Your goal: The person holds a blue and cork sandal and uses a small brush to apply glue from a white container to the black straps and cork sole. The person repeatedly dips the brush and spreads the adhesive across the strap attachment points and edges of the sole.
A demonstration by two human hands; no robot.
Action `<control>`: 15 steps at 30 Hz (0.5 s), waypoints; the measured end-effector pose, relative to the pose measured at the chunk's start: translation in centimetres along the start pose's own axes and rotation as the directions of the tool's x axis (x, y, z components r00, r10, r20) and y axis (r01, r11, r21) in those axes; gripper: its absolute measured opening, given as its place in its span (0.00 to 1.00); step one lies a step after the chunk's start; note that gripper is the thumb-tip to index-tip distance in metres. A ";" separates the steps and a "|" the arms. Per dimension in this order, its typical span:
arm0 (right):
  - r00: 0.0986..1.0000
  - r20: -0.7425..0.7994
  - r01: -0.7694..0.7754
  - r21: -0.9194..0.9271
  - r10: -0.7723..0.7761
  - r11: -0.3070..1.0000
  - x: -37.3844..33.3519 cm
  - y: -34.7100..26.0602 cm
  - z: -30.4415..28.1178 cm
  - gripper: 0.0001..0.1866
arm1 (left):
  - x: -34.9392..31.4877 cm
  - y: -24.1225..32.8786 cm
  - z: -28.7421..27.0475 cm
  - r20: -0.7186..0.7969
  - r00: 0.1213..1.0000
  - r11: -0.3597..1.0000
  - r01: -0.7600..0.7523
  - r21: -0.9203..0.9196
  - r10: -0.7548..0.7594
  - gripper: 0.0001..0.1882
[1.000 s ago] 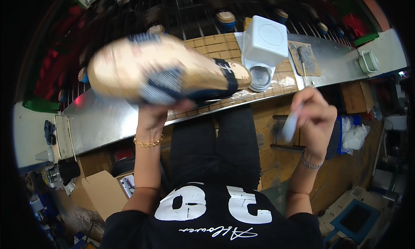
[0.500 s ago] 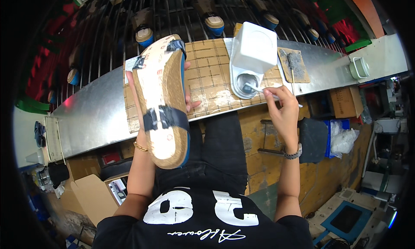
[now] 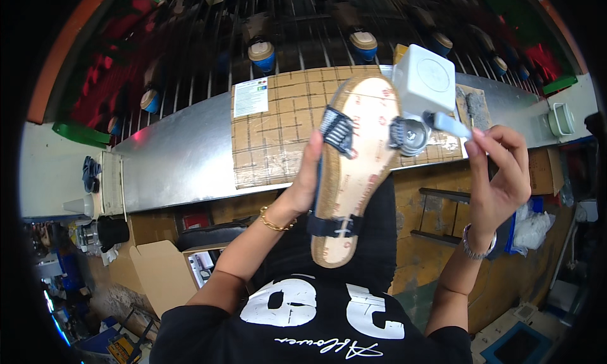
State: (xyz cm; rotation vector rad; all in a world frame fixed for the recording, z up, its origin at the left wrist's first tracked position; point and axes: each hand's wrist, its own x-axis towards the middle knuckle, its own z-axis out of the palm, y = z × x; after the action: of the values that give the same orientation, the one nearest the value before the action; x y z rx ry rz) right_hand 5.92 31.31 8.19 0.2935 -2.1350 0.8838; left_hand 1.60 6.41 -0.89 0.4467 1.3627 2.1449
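A sandal (image 3: 361,165) with a pale insole, cork-coloured edge and dark straps is in my left hand (image 3: 305,177). The thumb lies along its left edge, and the other fingers are mostly hidden behind it. It tilts above the table's front edge, toe end up. My right hand (image 3: 504,171) pinches the pale handle of a small dark-tipped brush (image 3: 450,123), raised beside the sandal's right side. Below the brush tip is the round metal-looking cup (image 3: 414,139) of a white dispenser bottle (image 3: 427,79).
Cardboard (image 3: 278,139) covers part of the metal table (image 3: 171,155). A second brush (image 3: 472,108) lies on a stained pad at the right. Behind, several sandals on blue forms (image 3: 262,54) stand along a rack of dark rods. A stool (image 3: 436,215) stands lower right.
The brush has come up out of the cup, with my right hand moving right. The sandal has swung rightward and turned its insole more toward me. The whole view has shifted.
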 end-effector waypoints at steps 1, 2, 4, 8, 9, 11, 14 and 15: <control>1.000 0.028 -0.012 0.051 0.011 0.999 -0.1 -1.6 0.4 0.13 | 0.1 0.2 0.7 0.019 1.000 0.999 -0.019 0.031 0.018 0.55; 0.998 0.056 -0.026 0.102 0.020 0.994 -0.1 -2.9 0.9 0.14 | 0.0 0.4 1.5 -0.017 0.998 0.998 -0.066 -0.020 0.066 0.52; 0.992 0.128 -0.021 0.142 0.003 0.990 -0.1 -3.8 1.3 0.15 | -0.3 0.6 3.0 -0.099 0.988 0.989 -0.128 -0.079 0.120 0.49; 0.994 0.106 -0.037 0.112 0.025 0.993 0.4 -4.8 2.0 0.14 | -0.6 1.7 3.3 -0.038 0.990 0.987 -0.130 0.095 0.134 0.52; 0.996 0.085 -0.012 0.100 0.004 0.995 0.7 -4.7 2.0 0.14 | -0.9 2.1 3.5 -0.038 0.991 0.981 -0.124 0.146 0.131 0.53; 0.998 0.043 0.036 0.075 -0.040 0.997 1.1 -4.5 2.1 0.13 | -1.1 2.5 3.8 -0.042 0.989 0.970 -0.127 0.206 0.139 0.54; 0.994 0.006 0.109 0.086 -0.110 0.990 1.4 -4.5 1.9 0.16 | -1.3 2.5 3.8 -0.043 0.985 0.949 -0.148 0.279 0.167 0.56; 0.993 0.008 0.116 0.093 -0.118 0.989 1.4 -4.6 1.7 0.16 | -1.3 2.5 3.5 -0.014 0.988 0.948 -0.144 0.282 0.155 0.55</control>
State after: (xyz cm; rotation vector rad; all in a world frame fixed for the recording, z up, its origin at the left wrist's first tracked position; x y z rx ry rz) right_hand 6.18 26.89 10.73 0.4686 -2.0698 0.9160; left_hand 3.91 7.34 2.87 0.6430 1.7129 2.0918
